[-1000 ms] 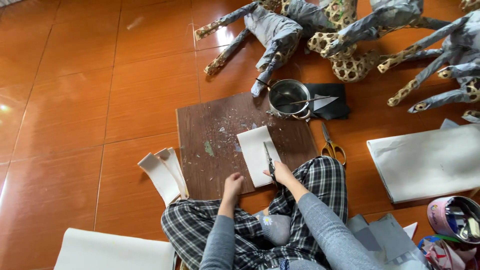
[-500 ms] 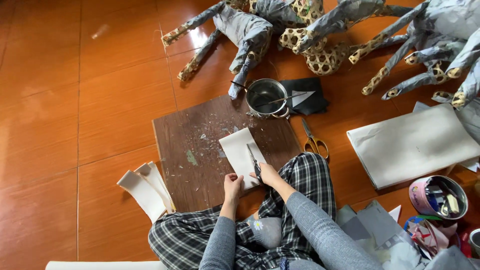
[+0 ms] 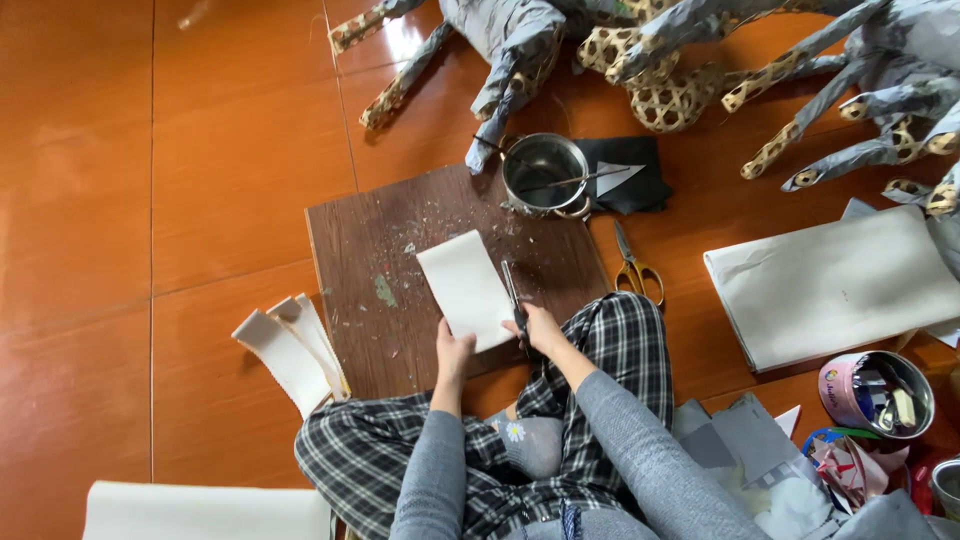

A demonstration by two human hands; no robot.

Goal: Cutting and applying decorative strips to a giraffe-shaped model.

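Now, white paper sheet (image 3: 466, 290) on a wooden board (image 3: 370, 260).
Flat, rectangular, it lies angled; left hand (image 3: 453, 352) fingers press its near edge, right hand (image 3: 540, 328) fingers closed around a knife (image 3: 514, 300) along its right edge. Scissors (image 3: 634, 264) lie nearby on the floor.

White rectangular paper sheet (image 3: 467, 288), flat and slightly skewed on a scuffed brown board (image 3: 380, 290), near edge pinned under the left hand (image 3: 453, 350), dark slim knife (image 3: 516, 303) along its right edge, gripped by the right hand (image 3: 540, 328)
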